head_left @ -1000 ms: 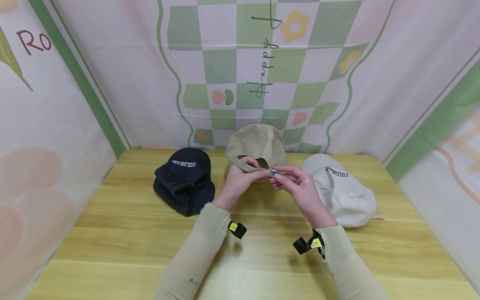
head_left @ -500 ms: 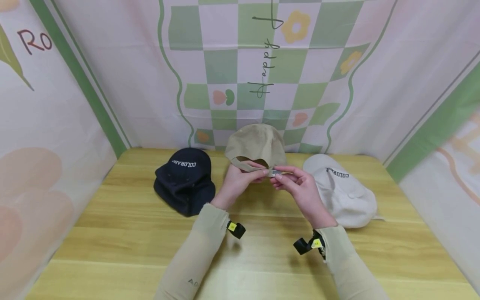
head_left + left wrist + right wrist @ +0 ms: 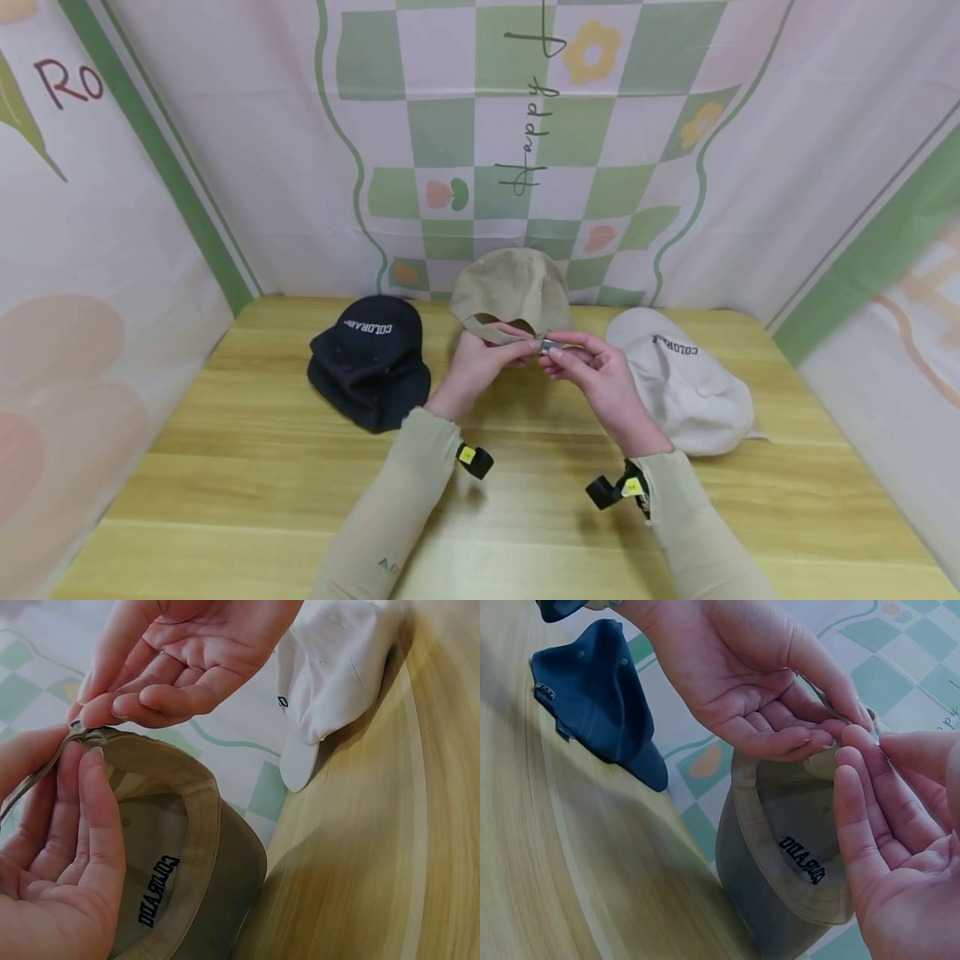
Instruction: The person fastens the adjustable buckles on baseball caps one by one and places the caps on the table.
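Note:
A khaki baseball cap (image 3: 513, 287) is held up near the back of the table, its rear opening towards me. In the head view my left hand (image 3: 474, 365) pinches the cap's back strap (image 3: 491, 334) between thumb and fingers. My right hand (image 3: 603, 379) pinches the small metal buckle (image 3: 552, 346) at the strap's end, right beside the left thumb. Dark "COLORADO" lettering shows through the cap's inside (image 3: 161, 889) in the left wrist view. Fingertips partly cover the buckle (image 3: 76, 729) there, and in the right wrist view they mostly hide it.
To the left a navy cap (image 3: 367, 358) lies on the wooden table (image 3: 480, 533). An off-white cap (image 3: 686, 392) lies to the right, close to my right hand. A patterned cloth backdrop (image 3: 517, 133) rises directly behind the khaki cap.
The strap has dropped lower over my left fingers, so more of the cap's rear opening shows. Less of the silver buckle is visible than half a second ago. Both hands stay nearly in place.

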Demonstrator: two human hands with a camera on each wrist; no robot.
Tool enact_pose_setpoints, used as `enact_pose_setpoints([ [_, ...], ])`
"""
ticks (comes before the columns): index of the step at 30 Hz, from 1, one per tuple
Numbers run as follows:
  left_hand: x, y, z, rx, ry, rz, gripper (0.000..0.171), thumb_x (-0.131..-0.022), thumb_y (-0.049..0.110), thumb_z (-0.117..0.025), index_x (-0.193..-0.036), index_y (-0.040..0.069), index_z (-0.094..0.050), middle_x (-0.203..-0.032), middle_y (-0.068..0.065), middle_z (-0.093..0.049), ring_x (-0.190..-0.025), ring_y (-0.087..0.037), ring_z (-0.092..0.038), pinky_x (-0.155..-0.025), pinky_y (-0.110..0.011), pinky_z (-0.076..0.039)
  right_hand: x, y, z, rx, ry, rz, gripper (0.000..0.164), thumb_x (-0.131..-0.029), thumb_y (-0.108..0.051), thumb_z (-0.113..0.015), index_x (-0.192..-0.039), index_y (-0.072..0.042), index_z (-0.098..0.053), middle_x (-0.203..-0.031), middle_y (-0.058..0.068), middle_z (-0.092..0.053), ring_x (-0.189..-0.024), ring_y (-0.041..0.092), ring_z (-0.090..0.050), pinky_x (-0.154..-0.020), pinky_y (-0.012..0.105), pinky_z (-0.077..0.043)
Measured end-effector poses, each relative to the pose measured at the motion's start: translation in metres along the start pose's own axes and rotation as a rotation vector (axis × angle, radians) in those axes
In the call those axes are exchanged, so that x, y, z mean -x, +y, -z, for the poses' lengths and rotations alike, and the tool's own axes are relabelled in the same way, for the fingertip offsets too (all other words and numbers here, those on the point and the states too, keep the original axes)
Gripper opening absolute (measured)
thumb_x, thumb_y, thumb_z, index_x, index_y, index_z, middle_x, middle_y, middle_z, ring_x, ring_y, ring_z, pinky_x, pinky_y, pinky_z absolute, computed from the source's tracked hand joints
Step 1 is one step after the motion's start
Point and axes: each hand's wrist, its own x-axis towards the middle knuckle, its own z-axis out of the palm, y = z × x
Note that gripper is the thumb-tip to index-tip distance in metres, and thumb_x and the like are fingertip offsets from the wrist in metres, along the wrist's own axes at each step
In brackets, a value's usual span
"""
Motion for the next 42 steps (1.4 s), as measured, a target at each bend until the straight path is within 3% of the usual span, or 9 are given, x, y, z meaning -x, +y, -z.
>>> enact_pose_setpoints([
  [8,-0.0018,-0.0001,0.0024,-0.033,0.003,-0.005,0.017,-0.091,0.009,-0.079,-0.101,-0.004,-0.075,-0.093,-0.011,-0.074,-0.098,-0.049,-0.067,-0.077,-0.035,-0.060,0.0003,-0.0015,0.0001,0.004,-0.003,0.005,0.033,-0.099,-0.005,-0.067,-0.127,0.011,-0.061,-0.100,0.017,-0.074,-0.091,0.024,-0.072,-0.083,0.040,-0.059],
  [18,-0.0027,-0.0005,0.0018,-0.014,-0.023,-0.021,0.018,-0.090,0.009,-0.080,-0.100,-0.005,-0.075,-0.093,-0.011,-0.074,-0.084,-0.027,-0.072,-0.077,-0.034,-0.060,-0.0003,-0.0016,0.0009,0.002,-0.008,-0.004,0.033,-0.100,-0.007,-0.067,-0.128,0.009,-0.061,-0.102,0.020,-0.073,-0.092,0.024,-0.072,-0.083,0.038,-0.059],
  [25,-0.0017,-0.0016,0.0018,-0.006,-0.059,-0.018,0.017,-0.092,0.011,-0.078,-0.100,-0.003,-0.073,-0.095,-0.014,-0.073,-0.089,-0.035,-0.071,-0.079,-0.037,-0.060,0.0012,-0.0014,0.0019,-0.003,-0.009,-0.003,0.033,-0.100,-0.007,-0.067,-0.128,0.009,-0.062,-0.104,0.024,-0.071,-0.092,0.024,-0.072,-0.084,0.040,-0.059],
  [29,-0.0016,-0.0030,0.0028,-0.018,-0.100,-0.049,0.016,-0.096,0.012,-0.074,-0.101,-0.003,-0.073,-0.091,-0.013,-0.073,-0.083,-0.027,-0.071,-0.077,-0.038,-0.060,0.0020,-0.0006,0.0033,-0.002,-0.004,-0.004,0.033,-0.100,-0.007,-0.067,-0.128,0.009,-0.061,-0.103,0.022,-0.072,-0.093,0.025,-0.071,-0.085,0.041,-0.058],
  [35,-0.0008,-0.0021,0.0034,0.000,-0.126,-0.047,0.017,-0.099,0.010,-0.069,-0.111,-0.003,-0.070,-0.093,-0.012,-0.073,-0.083,-0.026,-0.071,-0.078,-0.038,-0.060,0.0017,0.0004,0.0047,0.005,0.011,0.000,0.033,-0.099,-0.008,-0.068,-0.128,0.008,-0.062,-0.107,0.033,-0.068,-0.092,0.025,-0.072,-0.086,0.043,-0.058],
  [42,-0.0012,-0.0025,0.0024,-0.045,-0.120,-0.059,0.016,-0.098,0.008,-0.070,-0.101,-0.007,-0.072,-0.088,-0.010,-0.072,-0.078,-0.018,-0.068,-0.075,-0.033,-0.059,0.0008,0.0010,0.0038,0.009,-0.003,0.016,0.031,-0.099,-0.004,-0.067,-0.127,0.009,-0.063,-0.102,0.017,-0.074,-0.094,0.029,-0.072,-0.084,0.038,-0.059],
])
